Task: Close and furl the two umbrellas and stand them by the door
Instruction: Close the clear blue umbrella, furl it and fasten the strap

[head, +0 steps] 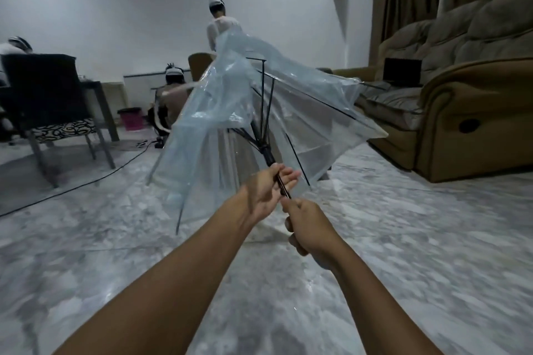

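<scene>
Umbrella (259, 112), half-collapsed toward 12 o'clock: fingers of right hand (305, 228) clamp the shaft (284, 189), left hand (266, 189) fingers lie slack beneath it, so a sliding runner (267, 154) may pinch them.

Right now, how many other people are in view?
3: a standing person at the back, a crouching person left of the umbrella, a third person at the left edge behind the black chair. The umbrella may hide more.

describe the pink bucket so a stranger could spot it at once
Find the white back wall, then look down to the floor at its foot. Just right of the dark table stands the pink bucket, the only bright pink thing there, with a black rim.
</scene>
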Motion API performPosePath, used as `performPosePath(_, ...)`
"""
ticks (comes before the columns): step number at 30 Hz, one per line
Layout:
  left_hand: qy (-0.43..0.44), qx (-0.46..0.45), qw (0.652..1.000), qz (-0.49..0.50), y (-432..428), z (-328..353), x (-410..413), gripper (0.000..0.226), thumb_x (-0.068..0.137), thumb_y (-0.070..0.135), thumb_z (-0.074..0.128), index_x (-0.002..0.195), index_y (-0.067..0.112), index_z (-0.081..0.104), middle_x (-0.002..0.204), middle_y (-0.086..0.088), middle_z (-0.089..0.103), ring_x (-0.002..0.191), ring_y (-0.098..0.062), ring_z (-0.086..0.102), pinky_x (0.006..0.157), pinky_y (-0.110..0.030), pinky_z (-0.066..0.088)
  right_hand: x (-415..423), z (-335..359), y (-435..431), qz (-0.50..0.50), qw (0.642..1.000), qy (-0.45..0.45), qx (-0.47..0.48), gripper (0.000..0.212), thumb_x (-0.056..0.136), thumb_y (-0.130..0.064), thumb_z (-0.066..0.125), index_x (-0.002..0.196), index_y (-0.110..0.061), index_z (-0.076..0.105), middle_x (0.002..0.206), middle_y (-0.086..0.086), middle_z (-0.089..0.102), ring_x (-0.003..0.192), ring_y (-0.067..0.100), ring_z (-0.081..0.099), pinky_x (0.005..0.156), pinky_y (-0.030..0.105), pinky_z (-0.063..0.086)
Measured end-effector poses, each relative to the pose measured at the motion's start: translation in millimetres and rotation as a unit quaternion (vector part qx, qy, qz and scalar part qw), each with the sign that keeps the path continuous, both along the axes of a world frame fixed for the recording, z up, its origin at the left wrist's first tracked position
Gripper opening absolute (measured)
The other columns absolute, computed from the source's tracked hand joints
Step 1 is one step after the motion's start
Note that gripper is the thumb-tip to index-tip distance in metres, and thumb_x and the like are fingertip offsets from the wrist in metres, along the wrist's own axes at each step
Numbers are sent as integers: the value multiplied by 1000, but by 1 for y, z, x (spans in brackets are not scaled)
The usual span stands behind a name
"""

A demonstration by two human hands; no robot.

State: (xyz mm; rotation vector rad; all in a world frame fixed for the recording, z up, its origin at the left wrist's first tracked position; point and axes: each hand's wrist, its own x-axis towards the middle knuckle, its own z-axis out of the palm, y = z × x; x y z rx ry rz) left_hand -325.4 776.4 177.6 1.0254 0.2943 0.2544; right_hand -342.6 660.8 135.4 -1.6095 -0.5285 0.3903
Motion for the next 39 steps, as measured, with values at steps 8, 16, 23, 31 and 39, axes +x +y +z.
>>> performPosePath(8, 8, 66, 997, -37, 16, 6, -5, 20, 102, -3, 35, 90, 8, 47, 78, -15, 56, 74, -29, 70, 83, -47, 56, -1, -5, -3, 22, 997, 71, 16, 32, 105, -38, 40, 80, -18, 42, 62, -1, 32, 40, 10, 23, 41, 20, 17)
performPosePath(16, 40, 126, 991, -22, 16, 15, -6, 25, 96, 12, 28, 72, 18, 29, 62, -2, 26, 49, -15, 28, 56, -32, 39, -5, -8, -3, 50, 994, 98, -5, 27, 105, -39, 41, 87, -18, 45, 63, -2, 37, 42, 10, 29, 43, 21, 20)
performPosePath(23, -1, 78, 997, 20, 15, 14, 2, 39, 104, 48, 20, 93, 16, 40, 44, 5, 24, 34, -10, 25, 54, -28, 39, -9, -5, 0, 59, 990, 124, 30, 22, 102, -35, 50, 91, -16, 45, 61, -2, 40, 42, 9, 30, 42, 21, 21)
performPosePath(31, -18, -14, 997, 76, 26, 21, -1, 40, 108, 23, 27, 73, 9, 41, 82, -16, 60, 75, -24, 61, 97, -41, 45, 8, -10, -16, 11, 999, -26, 16, 23, 99, -19, 58, 85, 0, 60, 65, 3, 42, 49, 12, 37, 43, 23, 27)
performPosePath(39, -57, -86, 992, 69, 28, 8, -2, 17, 108, 18, 27, 95, 14, 38, 59, -4, 30, 55, -17, 32, 97, -45, 44, 8, -1, -19, -98, 911, -295, -270, 36, 105, -47, 31, 122, -31, 58, 113, 2, 69, 100, 32, 62, 84, 44, 50)
